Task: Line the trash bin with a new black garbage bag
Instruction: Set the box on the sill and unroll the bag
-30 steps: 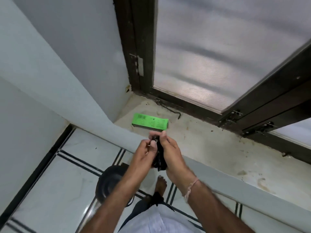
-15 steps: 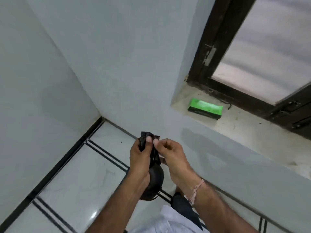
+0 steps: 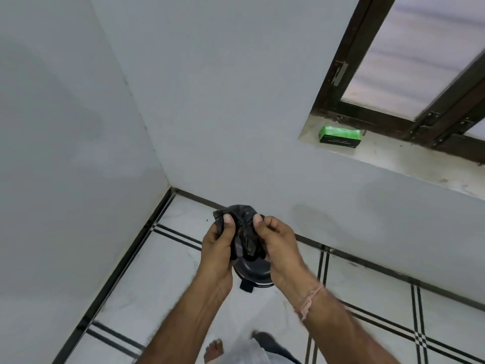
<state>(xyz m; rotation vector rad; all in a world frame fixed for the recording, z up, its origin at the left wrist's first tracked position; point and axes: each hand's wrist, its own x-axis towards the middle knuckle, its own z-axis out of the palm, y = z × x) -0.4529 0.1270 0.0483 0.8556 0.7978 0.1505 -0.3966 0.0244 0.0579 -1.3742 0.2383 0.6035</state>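
Where grey walls [image 3: 223, 114] meet, trash bin [image 3: 253, 275] on striped floor [image 3: 147, 290].

Qty in view: hands x2, i.e. left hand [image 3: 219, 248] and right hand [image 3: 279, 245]; black garbage bag [image 3: 244, 232] x1; trash bin [image 3: 253, 274] x1 on floor [image 3: 157, 285]; green box [image 3: 339, 136] x1 at left end of window sill [image 3: 393, 158]; wrist thread [image 3: 309, 300] x1; bare foot [image 3: 214, 350] x1.
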